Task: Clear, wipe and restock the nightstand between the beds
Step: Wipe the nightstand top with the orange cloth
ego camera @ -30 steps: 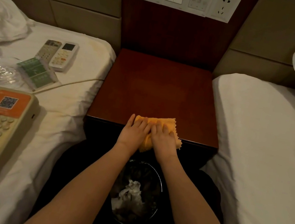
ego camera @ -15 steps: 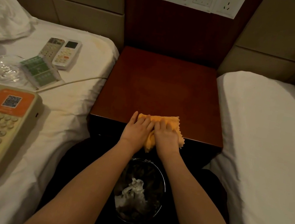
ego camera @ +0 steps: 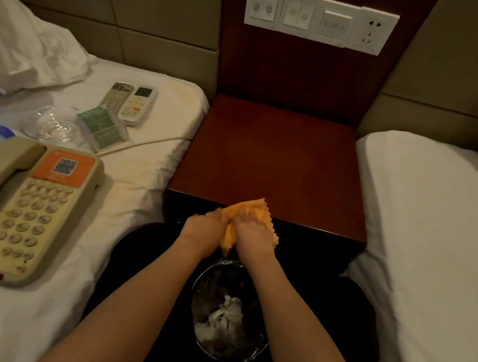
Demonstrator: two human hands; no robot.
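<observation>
Gripping orange cloth [ego camera: 250,211] in left hand [ego camera: 205,228] and right hand [ego camera: 256,235], curled tight into its folds; bunched at nightstand [ego camera: 273,161] front edge, lower centre of frame, above bin [ego camera: 196,288]; likely light, limp, grippy; best taken by gathered middle, not loose zigzag hem; telephone [ego camera: 19,206] parked on bed [ego camera: 158,122], lower left.

Hotel room: twin beds [ego camera: 430,246], desk phone [ego camera: 19,206], wall switch panel [ego camera: 319,19].
</observation>
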